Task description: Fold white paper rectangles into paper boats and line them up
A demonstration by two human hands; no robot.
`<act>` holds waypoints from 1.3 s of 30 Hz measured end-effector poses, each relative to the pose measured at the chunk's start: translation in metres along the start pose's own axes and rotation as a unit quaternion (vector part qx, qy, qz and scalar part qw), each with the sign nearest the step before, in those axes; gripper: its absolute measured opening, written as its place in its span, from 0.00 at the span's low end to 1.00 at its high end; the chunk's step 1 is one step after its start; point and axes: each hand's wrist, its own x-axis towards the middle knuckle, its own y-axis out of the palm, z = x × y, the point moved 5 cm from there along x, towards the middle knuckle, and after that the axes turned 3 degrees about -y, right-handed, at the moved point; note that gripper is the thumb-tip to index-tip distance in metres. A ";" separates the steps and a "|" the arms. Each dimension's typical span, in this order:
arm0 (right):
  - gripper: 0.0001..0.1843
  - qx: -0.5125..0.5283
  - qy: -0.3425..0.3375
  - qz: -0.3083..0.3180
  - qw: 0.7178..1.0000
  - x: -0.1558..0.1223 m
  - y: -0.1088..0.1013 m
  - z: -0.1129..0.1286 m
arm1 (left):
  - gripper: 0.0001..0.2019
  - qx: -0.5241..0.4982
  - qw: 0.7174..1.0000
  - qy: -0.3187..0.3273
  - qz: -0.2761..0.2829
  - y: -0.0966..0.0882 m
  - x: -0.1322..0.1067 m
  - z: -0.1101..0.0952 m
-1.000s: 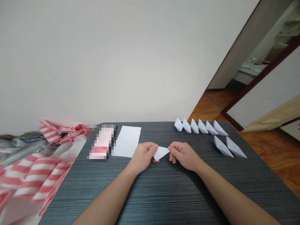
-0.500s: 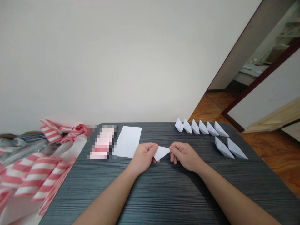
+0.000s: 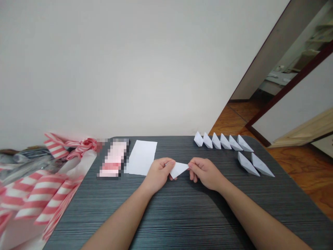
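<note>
A small piece of folded white paper (image 3: 179, 169), pointed toward the right, is held between my two hands above the dark table (image 3: 166, 215). My left hand (image 3: 158, 174) pinches its left side, thumb on top and fingertips showing underneath. At the right tip, the thumb and forefinger of my right hand (image 3: 205, 172) grip the paper, with the other fingers curled. Just beyond my left hand lies a flat white sheet (image 3: 142, 157). Several folded paper boats (image 3: 225, 141) stand in a row at the back right, and two more paper boats (image 3: 248, 164) sit in front of them.
A pixelated pink and dark rectangular object (image 3: 113, 158) lies at the table's left. Red-and-white striped cloth (image 3: 43, 194) is piled beyond the left edge. A pale wall (image 3: 145, 69) rises behind the table, and wooden floor (image 3: 307, 173) shows to the right.
Both hands keep their grip on the folded paper in nearly the same place. The paper's surface looks slightly different, with a faint fold line now showing.
</note>
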 end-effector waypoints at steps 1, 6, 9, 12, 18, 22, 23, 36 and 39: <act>0.13 -0.001 0.000 0.000 1.000 0.000 0.000 0.001 | 0.17 0.000 1.000 0.000 -0.003 0.000 0.001 0.001; 0.14 -0.017 -0.006 0.002 1.000 -0.001 -0.002 0.004 | 0.14 -0.002 0.999 0.003 -0.038 -0.003 0.002 0.003; 0.15 -0.015 -0.013 0.000 1.000 -0.001 -0.002 0.004 | 0.12 0.045 0.998 0.019 -0.029 -0.001 0.001 0.002; 0.15 0.020 -0.024 -0.015 0.999 -0.001 -0.002 0.003 | 0.11 0.068 0.997 0.023 -0.014 0.001 0.001 0.003; 0.10 0.098 -0.039 -0.005 0.994 -0.002 0.005 0.000 | 0.11 0.050 0.999 0.015 -0.010 0.002 0.001 0.001; 0.11 0.087 -0.022 -0.012 0.996 -0.002 0.008 -0.006 | 0.11 0.080 0.997 0.022 -0.009 0.003 0.000 -0.001; 0.11 0.088 -0.019 -0.015 0.996 -0.001 0.008 -0.007 | 0.11 0.082 0.996 0.023 -0.006 0.003 -0.001 -0.001; 0.10 0.037 -0.034 -0.045 0.998 0.000 0.001 -0.005 | 0.13 0.109 0.993 0.033 0.019 0.007 -0.002 -0.001; 0.10 0.029 -0.039 -0.049 0.998 0.000 0.000 -0.002 | 0.13 0.138 0.989 0.055 0.011 0.006 -0.003 -0.006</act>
